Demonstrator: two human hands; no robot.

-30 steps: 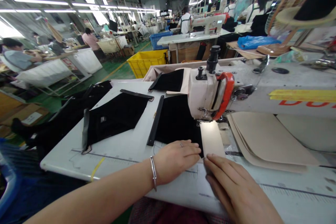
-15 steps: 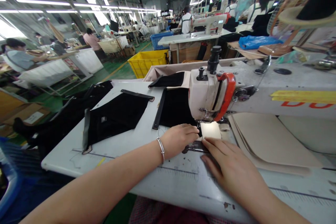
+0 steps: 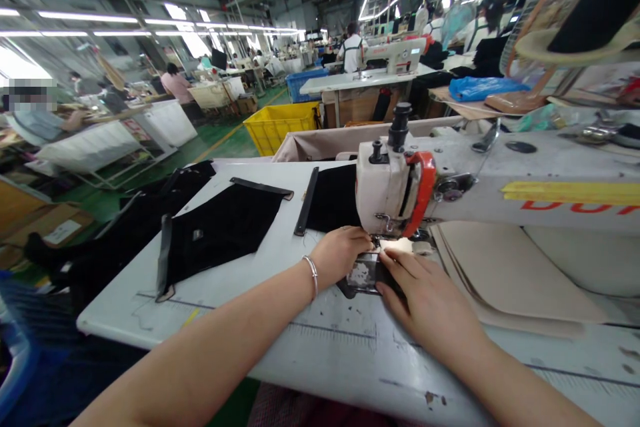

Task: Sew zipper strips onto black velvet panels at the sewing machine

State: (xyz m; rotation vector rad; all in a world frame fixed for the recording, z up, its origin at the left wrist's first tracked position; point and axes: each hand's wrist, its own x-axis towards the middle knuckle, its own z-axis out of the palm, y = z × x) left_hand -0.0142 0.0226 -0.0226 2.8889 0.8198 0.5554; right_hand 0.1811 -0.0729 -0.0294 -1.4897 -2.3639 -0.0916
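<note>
A sewing machine (image 3: 387,183) stands over the work with its lamp lighting a beige fabric piece (image 3: 397,245) under the presser foot. My left hand (image 3: 343,255), with a silver bracelet at the wrist, has its fingers bent and pressed together on the near edge of a black fabric piece (image 3: 333,200), just left of the needle. What lies beneath those fingertips is hidden. Right of the needle, my right hand (image 3: 427,287) lies palm down, fingers stretched onto the lit beige fabric, thumb apart. Bare metal plate (image 3: 364,273) shows between the hands.
Another black piece with dark bound edges (image 3: 225,230) lies left on the white table (image 3: 300,373). Beige sheets (image 3: 515,280) are stacked under the machine arm. Beyond are a yellow crate (image 3: 280,127) and co-workers at other machines. Dark fabric (image 3: 150,207) hangs by the table's left side.
The black fabric has moved away from me under the machine, and more metal plate shows. Both hands have shifted slightly with it. A black strip behind the piece has gone from sight.
</note>
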